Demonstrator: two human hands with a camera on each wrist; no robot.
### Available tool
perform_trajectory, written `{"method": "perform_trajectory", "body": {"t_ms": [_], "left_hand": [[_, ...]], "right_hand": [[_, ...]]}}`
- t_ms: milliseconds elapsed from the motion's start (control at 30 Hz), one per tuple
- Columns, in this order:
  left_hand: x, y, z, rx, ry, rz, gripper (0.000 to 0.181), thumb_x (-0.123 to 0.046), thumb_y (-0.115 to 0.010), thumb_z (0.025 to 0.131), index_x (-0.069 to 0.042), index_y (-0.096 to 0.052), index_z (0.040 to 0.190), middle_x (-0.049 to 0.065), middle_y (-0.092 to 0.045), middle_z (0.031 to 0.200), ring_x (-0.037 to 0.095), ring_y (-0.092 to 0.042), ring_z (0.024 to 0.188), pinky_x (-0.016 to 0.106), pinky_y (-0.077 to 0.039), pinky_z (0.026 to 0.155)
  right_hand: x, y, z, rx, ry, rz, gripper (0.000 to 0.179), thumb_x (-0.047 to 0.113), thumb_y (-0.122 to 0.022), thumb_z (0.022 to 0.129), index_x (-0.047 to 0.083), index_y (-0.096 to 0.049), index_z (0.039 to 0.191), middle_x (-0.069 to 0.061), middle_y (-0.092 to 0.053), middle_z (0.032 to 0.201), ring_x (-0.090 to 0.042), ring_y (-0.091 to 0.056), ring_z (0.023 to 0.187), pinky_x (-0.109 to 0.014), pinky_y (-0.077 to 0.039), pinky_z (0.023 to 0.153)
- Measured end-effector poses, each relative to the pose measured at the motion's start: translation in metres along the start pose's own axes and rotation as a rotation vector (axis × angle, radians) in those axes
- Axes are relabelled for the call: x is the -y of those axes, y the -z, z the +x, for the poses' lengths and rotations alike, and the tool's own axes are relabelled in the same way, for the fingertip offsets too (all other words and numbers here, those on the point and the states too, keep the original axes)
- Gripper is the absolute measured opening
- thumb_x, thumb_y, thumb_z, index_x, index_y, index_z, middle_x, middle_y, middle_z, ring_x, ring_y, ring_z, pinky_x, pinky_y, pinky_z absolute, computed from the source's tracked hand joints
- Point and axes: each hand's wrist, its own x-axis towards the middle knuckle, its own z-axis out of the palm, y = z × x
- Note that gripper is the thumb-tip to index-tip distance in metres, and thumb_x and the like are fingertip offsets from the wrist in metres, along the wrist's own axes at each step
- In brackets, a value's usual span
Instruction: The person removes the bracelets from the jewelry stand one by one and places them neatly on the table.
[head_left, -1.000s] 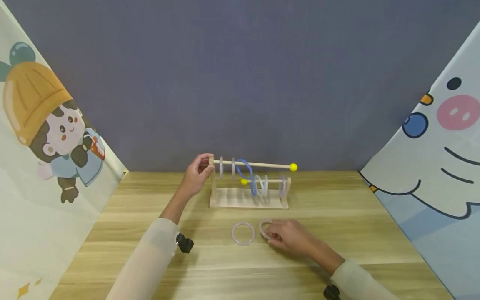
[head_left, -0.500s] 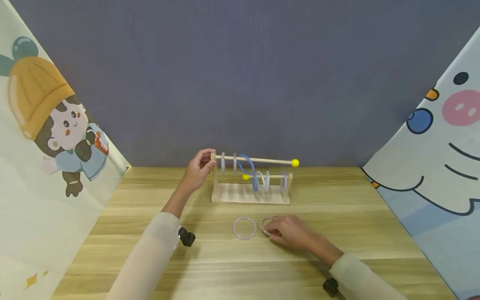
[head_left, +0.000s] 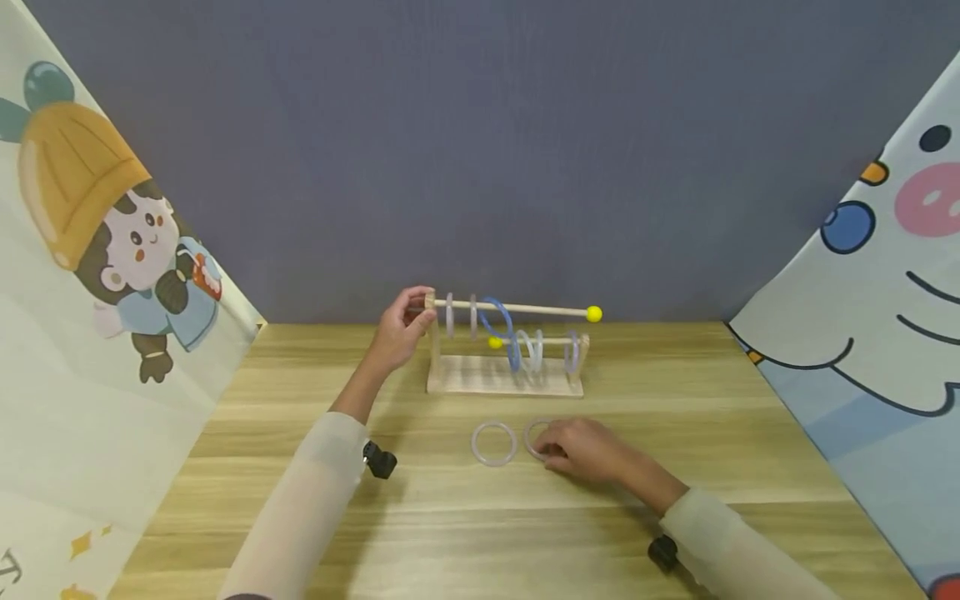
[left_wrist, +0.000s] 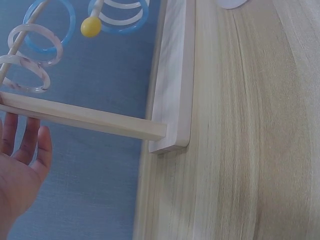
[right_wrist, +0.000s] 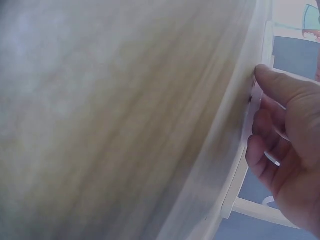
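Note:
My left hand (head_left: pixel 396 336) grips the top of the taller left post of a wooden ring rack (head_left: pixel 476 379). From that post an upper rod (head_left: pixel 547 310) runs right to a yellow ball, carrying two pale rings and a blue ring (head_left: pixel 497 303). A lower rod runs left from the short right post, bearing blue, white and purple rings (head_left: pixel 572 352). On the table my right hand (head_left: pixel 583 448) pinches the edge of a pale ring (head_left: pixel 527 437), its fingers covering part of it. Just left lies another pale ring (head_left: pixel 473 446), flat.
The wooden table (head_left: pixel 450 533) ends at a grey-blue wall (head_left: pixel 480 167) close behind the rack. Printed cartoon panels stand at left (head_left: pixel 67 333) and right (head_left: pixel 810 317). A black wrist camera (head_left: pixel 379 461) hangs on the left sleeve.
The whole head view has shifted slightly, with rack, rings and hands appearing higher. Both hands keep nearly the same places relative to the rack and rings.

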Motion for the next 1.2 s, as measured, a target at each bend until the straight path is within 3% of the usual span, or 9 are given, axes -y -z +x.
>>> {"method": "perform_trajectory", "body": {"t_ms": [167, 300, 400, 500, 900, 1200], "left_hand": [[-0.019, 0.002, -0.005, 0.018, 0.013, 0.007, 0.042, -0.011, -0.059, 0.104, -0.001, -0.049, 0.143, 0.029, -0.060, 0.128, 0.020, -0.061, 0.091, 0.019, -0.052, 0.074], [-0.036, 0.004, -0.012, 0.028, 0.021, 0.008, 0.041, -0.011, -0.059, 0.103, 0.001, -0.050, 0.142, 0.029, -0.061, 0.127, 0.026, -0.062, 0.093, 0.025, -0.055, 0.078], [-0.038, 0.004, -0.013, 0.029, 0.024, -0.004, 0.041, -0.010, -0.060, 0.103, 0.002, -0.050, 0.141, 0.029, -0.061, 0.126, 0.031, -0.062, 0.095, 0.036, -0.058, 0.082], [-0.037, 0.003, -0.013, 0.029, 0.024, -0.005, 0.042, -0.011, -0.060, 0.103, 0.001, -0.050, 0.142, 0.029, -0.061, 0.126, 0.035, -0.062, 0.097, 0.040, -0.057, 0.083], [-0.035, 0.003, -0.013, 0.016, 0.011, -0.017, 0.042, -0.010, -0.060, 0.103, 0.002, -0.050, 0.142, 0.030, -0.061, 0.126, 0.034, -0.062, 0.096, 0.028, -0.055, 0.077], [-0.037, 0.003, -0.012, 0.017, 0.023, -0.013, 0.042, -0.012, -0.059, 0.103, 0.001, -0.050, 0.142, 0.031, -0.060, 0.127, 0.037, -0.062, 0.097, 0.018, -0.051, 0.073]], "right_hand": [[-0.001, -0.001, 0.001, -0.010, 0.012, -0.005, 0.014, 0.019, -0.081, 0.085, 0.021, -0.076, 0.097, 0.013, -0.064, 0.081, 0.005, -0.050, 0.071, -0.017, -0.047, 0.065], [-0.001, -0.001, 0.000, 0.001, 0.005, -0.011, 0.013, 0.020, -0.081, 0.084, 0.022, -0.075, 0.096, 0.014, -0.061, 0.079, 0.006, -0.048, 0.070, -0.017, -0.045, 0.064], [-0.001, -0.001, 0.000, 0.012, -0.005, -0.007, 0.013, 0.021, -0.081, 0.085, 0.023, -0.075, 0.096, 0.014, -0.061, 0.079, 0.006, -0.048, 0.071, -0.017, -0.046, 0.065], [0.000, -0.001, 0.000, 0.009, -0.005, -0.005, 0.013, 0.020, -0.081, 0.085, 0.022, -0.075, 0.095, 0.014, -0.063, 0.081, 0.006, -0.051, 0.072, -0.018, -0.047, 0.066], [0.004, 0.011, 0.003, -0.005, -0.051, -0.004, 0.009, 0.025, -0.077, 0.090, 0.024, -0.077, 0.099, 0.014, -0.068, 0.088, 0.005, -0.054, 0.073, -0.018, -0.049, 0.066], [0.007, 0.031, 0.014, -0.089, -0.077, 0.026, 0.013, 0.017, -0.074, 0.091, 0.015, -0.077, 0.104, 0.011, -0.068, 0.083, 0.002, -0.056, 0.070, -0.018, -0.049, 0.064]]}}
